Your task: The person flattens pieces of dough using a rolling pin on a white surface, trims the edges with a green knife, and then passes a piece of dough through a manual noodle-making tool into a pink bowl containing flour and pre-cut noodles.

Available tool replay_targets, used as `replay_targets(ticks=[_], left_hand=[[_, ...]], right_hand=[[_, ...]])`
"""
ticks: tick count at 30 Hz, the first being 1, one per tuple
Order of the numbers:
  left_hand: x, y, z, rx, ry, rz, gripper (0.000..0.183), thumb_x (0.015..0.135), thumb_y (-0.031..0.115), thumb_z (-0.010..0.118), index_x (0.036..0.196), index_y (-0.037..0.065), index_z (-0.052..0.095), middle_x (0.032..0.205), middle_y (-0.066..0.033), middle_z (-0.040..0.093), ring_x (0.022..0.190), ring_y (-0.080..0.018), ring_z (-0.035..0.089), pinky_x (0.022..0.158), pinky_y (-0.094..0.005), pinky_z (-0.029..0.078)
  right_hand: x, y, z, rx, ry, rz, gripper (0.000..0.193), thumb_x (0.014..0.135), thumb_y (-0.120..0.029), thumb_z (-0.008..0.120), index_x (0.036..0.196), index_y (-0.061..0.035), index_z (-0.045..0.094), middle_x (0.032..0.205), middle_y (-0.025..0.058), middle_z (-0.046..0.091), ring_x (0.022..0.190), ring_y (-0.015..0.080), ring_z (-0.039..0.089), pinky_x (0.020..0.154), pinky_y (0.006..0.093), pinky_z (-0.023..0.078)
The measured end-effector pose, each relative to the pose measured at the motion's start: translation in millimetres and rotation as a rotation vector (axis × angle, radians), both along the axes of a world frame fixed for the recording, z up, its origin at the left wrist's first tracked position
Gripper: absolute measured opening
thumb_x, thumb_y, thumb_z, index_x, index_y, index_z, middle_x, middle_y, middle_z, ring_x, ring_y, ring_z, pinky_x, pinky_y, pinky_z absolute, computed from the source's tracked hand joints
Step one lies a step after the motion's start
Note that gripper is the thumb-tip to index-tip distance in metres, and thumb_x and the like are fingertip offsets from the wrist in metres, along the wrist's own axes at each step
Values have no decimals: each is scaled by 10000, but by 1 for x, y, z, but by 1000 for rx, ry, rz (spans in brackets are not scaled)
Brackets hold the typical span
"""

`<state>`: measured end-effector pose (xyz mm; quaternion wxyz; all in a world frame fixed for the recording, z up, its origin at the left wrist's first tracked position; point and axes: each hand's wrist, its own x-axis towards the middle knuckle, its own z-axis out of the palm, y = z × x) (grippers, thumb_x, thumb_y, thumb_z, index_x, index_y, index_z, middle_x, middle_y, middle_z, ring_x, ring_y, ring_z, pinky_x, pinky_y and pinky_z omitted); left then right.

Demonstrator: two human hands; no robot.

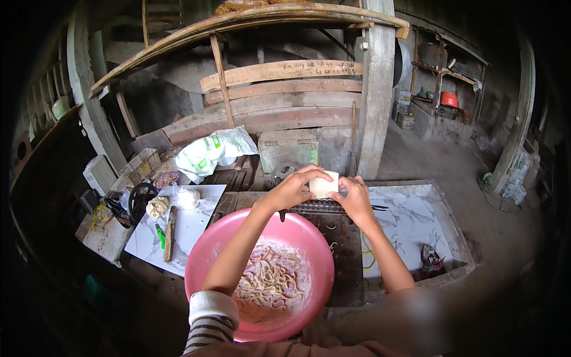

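Note:
Between my two hands is a small, pale, roughly square piece of dough (pixel 324 185). My left hand (pixel 295 189) pinches its left side, and my right hand (pixel 353 196) grips its lower right edge. Just beneath it lies the dark ribbed roller (pixel 318 206) of a machine, partly covered by my hands. Whether the dough touches the roller I cannot tell. Below my left forearm stands a large pink basin (pixel 319 262), floured inside, with curled dough strips (pixel 270 281) in it.
On a marbled board (pixel 196 238) at left lie dough lumps (pixel 157 206), a wooden-handled tool (pixel 170 233) and a green-handled tool (pixel 160 236). A white sack (pixel 214 152) rests behind. Right of the machine is a marbled tiled surface (pixel 410 217) with a raised rim. A concrete post (pixel 376 95) rises beyond.

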<state>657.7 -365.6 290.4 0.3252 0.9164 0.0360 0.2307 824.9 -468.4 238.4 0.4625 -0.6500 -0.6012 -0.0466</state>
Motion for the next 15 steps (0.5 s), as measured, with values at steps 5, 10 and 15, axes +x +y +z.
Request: replay_targets(ticks=[5,10,15], left_hand=[[-2,9,-5,38,31,-40,498,706,-120,611,1152,95,558,1224,-57,463,1130,-242,494,880,-351,543],[-5,10,-13,163,-109,-52,498,665,-150,541,1112,69,557,1119,-93,536,1044,-281,539,808,-364,465],[-7,9,-12,141,-85,-46,514,665,-160,524,1124,68,555,1136,-94,527,1053,-285,533,828,-366,459]], right_hand=[[1,3,-7,-58,-14,31,238,686,-189,759,770,-46,589,797,47,586,866,248,489,770,397,344],[2,3,-10,-63,-49,2,201,705,-161,740,767,-53,582,803,40,587,880,248,487,759,400,334],[-3,-1,-2,-18,-135,-17,223,672,-107,754,793,-7,595,783,97,618,811,267,504,720,383,424]])
